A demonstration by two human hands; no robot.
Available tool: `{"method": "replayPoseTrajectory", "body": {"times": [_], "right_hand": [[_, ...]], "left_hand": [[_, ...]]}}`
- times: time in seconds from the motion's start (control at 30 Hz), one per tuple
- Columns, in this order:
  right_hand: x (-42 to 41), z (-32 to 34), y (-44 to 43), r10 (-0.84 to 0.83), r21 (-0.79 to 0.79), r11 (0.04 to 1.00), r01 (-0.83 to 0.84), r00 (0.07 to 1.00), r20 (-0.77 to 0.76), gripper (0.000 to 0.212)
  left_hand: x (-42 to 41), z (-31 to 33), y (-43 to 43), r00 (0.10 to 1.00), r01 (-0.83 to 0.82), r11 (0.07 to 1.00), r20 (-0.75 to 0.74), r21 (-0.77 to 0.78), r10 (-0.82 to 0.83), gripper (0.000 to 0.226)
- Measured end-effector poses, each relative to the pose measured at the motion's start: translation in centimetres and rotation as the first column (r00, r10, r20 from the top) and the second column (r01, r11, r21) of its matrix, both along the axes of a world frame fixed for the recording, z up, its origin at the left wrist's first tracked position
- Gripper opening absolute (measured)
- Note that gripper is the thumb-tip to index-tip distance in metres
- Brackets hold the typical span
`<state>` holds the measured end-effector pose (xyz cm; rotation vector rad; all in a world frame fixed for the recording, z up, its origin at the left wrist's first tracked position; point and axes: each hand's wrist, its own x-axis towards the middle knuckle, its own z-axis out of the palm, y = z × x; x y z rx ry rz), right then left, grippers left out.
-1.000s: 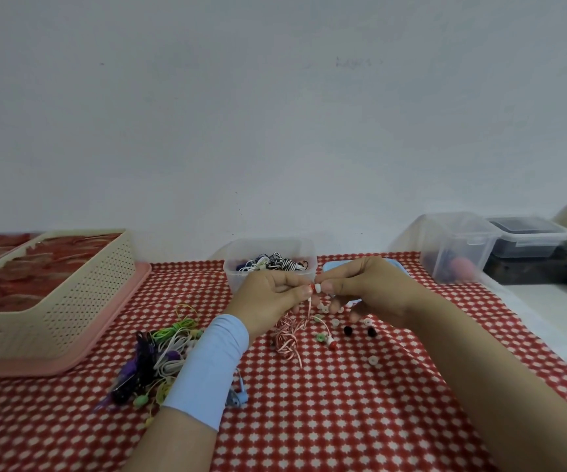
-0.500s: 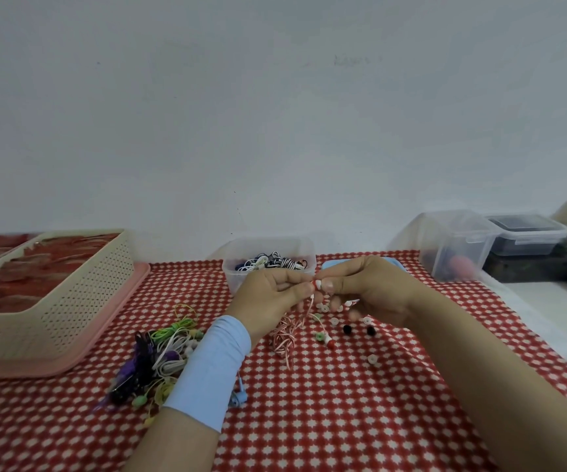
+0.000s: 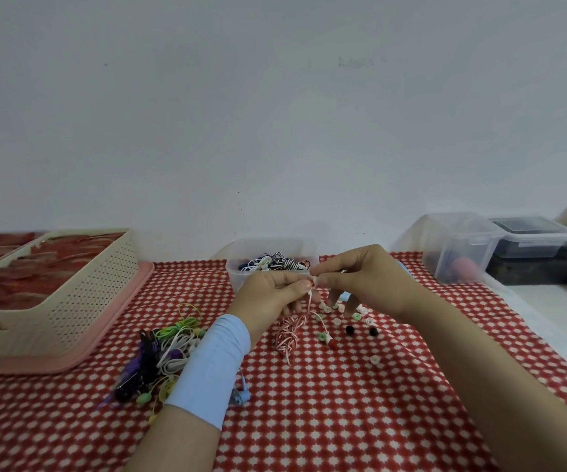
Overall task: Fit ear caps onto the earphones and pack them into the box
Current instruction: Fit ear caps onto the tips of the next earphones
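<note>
My left hand (image 3: pixel 271 294) pinches one bud of a red-and-white striped earphone (image 3: pixel 288 333), whose cord hangs down in a loose bundle on the cloth. My right hand (image 3: pixel 363 281) meets it fingertip to fingertip, pinching a small white ear cap (image 3: pixel 315 279) against the bud. The earphone's other bud (image 3: pixel 331 342), red-tipped, lies on the cloth. Loose ear caps (image 3: pixel 357 316) in white, green and black are scattered under my right hand. Behind my hands stands a clear box (image 3: pixel 241 270) holding several coiled earphones.
A tangle of coloured earphones (image 3: pixel 169 352) lies by my left forearm. A beige perforated basket (image 3: pixel 70 301) on a pink tray stands at the left. Clear lidded containers (image 3: pixel 459 247) stand at the back right. A red-and-white patterned cloth (image 3: pixel 343 420) covers the table.
My right hand has lifted slightly and its fingers have shifted on the ear cap. The striped cord hangs a little differently. My left hand stays where it was.
</note>
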<state>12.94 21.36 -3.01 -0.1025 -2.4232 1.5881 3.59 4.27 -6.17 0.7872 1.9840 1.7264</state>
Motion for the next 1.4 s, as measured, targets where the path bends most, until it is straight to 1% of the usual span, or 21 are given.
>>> {"method": "replayPoseTrajectory", "body": {"times": [0.07,0.17,0.23,0.33,0.53,0.63,0.87,0.97,1.1,1.17,1.4], "right_hand": [[0.1,0.0,0.1,0.013,0.021,1.0,-0.013,1.0,-0.009,0.012],[0.2,0.1,0.2,0.035,-0.008,0.999,-0.035,0.999,-0.01,0.012],[0.2,0.0,0.3,0.052,-0.025,0.998,-0.052,0.999,0.005,0.01],[0.3,0.0,0.4,0.073,-0.094,0.993,-0.068,0.996,0.053,0.009],[0.3,-0.4,0.6,0.106,-0.189,0.979,-0.077,0.983,0.151,0.01],[0.3,-0.5,0.7,0.122,-0.239,0.968,-0.073,0.973,0.195,0.013],[0.1,-0.5,0.7,0.124,-0.299,0.954,-0.032,0.948,0.294,0.011],[0.0,-0.7,0.2,0.057,-0.245,0.969,-0.005,0.977,0.205,0.009],[0.0,-0.4,-0.3,-0.007,-0.08,0.997,0.013,0.998,0.07,0.01],[0.0,-0.2,-0.3,-0.008,-0.011,1.0,0.009,0.998,0.063,0.01],[0.3,0.0,0.0,-0.03,0.059,0.998,0.025,0.996,0.079,0.01]], "left_hand": [[-0.1,0.0,-0.1,1.0,0.002,1.0,0.005,-0.007,-0.002,0.014],[-0.2,0.1,-0.4,1.0,0.027,1.0,-0.001,-0.011,-0.027,0.014],[-0.2,0.2,-0.4,0.999,0.027,0.999,-0.036,-0.026,-0.028,0.012],[-0.1,0.3,-0.4,0.995,0.021,0.998,-0.095,-0.055,-0.026,0.01],[0.1,0.4,-0.4,0.989,0.065,0.996,-0.13,-0.058,-0.072,0.014],[0.1,0.3,-0.4,0.989,0.063,0.997,-0.133,-0.053,-0.069,0.017],[0.0,-0.1,-0.2,0.976,0.046,0.992,-0.204,-0.114,-0.069,0.011],[0.0,-0.3,-0.2,0.979,0.008,0.99,-0.202,-0.137,-0.035,0.017],[-0.2,-0.4,-0.2,0.991,-0.044,0.995,-0.132,-0.091,0.032,0.014],[-0.2,-0.3,-0.2,0.991,-0.059,0.994,-0.123,-0.095,0.047,0.012],[0.4,0.3,-0.1,0.991,-0.026,0.996,-0.132,-0.089,0.014,0.009]]}}
